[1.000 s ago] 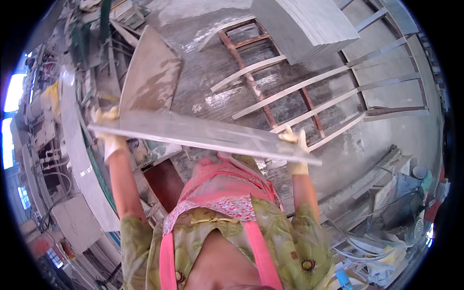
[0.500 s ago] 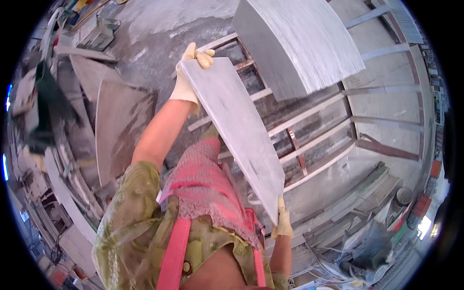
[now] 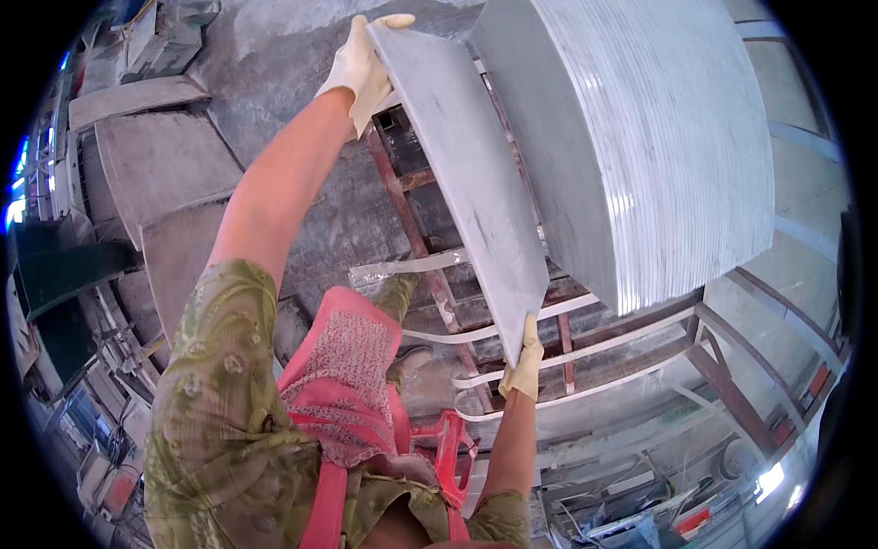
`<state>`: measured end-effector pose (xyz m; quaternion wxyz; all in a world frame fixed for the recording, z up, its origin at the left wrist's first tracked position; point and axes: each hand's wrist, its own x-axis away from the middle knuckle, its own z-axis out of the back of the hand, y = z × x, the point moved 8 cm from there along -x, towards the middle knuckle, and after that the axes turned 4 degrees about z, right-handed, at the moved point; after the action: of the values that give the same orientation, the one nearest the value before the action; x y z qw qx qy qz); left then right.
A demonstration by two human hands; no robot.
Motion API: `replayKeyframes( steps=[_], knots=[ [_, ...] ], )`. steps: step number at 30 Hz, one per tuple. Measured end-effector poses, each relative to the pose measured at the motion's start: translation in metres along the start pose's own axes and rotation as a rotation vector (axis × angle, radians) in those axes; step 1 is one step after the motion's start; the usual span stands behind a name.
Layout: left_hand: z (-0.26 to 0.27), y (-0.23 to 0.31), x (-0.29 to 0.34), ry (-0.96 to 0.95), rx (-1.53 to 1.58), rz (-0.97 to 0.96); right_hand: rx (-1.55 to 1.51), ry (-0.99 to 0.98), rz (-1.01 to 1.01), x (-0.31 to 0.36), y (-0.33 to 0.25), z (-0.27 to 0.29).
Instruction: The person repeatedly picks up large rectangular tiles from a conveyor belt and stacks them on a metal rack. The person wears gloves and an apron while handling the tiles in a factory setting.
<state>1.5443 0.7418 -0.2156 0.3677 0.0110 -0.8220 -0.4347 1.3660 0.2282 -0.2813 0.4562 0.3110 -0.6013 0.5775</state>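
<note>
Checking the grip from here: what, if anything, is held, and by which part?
A flat grey stone-like slab: the left hand holds its far end, the right hand its near end.

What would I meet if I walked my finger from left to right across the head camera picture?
Dark green piece → grey-brown slabs → gloved left hand → held grey slab → big stack of slabs.

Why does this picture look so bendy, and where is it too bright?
In the head view, fisheye distortion bows the pale rails and leaves black corners; in that view, glints dot the slab stack, white glare burns out lower right and far left, and the held slab shows little blur.
</note>
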Motion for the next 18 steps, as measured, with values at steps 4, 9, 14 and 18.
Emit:
replayKeyframes(
  steps=[4, 9, 14, 18],
  knots=[
    [-0.032, 0.021, -0.009, 0.156, 0.081, 0.033, 0.062, 0.033, -0.035, -0.037, -0.006, -0.006],
    [-0.023, 0.015, -0.053, 0.079, 0.116, 0.040, 0.060, 0.062, -0.015, -0.053, -0.015, -0.019],
    [-0.033, 0.016, -0.055, 0.140, 0.107, 0.050, 0.114, 0.055, -0.051, -0.076, -0.001, 0.005],
    [-0.063, 0.020, -0.075, 0.089, 0.047, 0.012, -0.010, -0.038, -0.089, -0.047, -0.052, -0.009]
  ],
)
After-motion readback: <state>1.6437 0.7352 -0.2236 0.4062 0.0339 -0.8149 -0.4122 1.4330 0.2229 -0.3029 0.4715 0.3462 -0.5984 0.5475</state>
